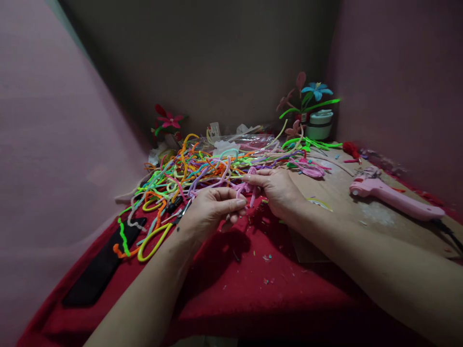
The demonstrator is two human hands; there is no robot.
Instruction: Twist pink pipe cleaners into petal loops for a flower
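Observation:
Between my hands is a pink pipe cleaner, bent into loops, held over the red cloth. My left hand pinches its lower left part between thumb and fingers. From the right, my right hand grips the upper part with thumb and forefinger. Just beyond lies a tangled heap of coloured pipe cleaners in orange, green, purple, yellow and pink. Scissors with yellow handles lie beside my left wrist, their blades partly hidden by that hand.
A pink hot glue gun lies on a cardboard sheet at the right, its cord running off the edge. A black flat object is at the left. Pipe-cleaner flowers and a pale pot stand at the back. Scraps dot the red cloth.

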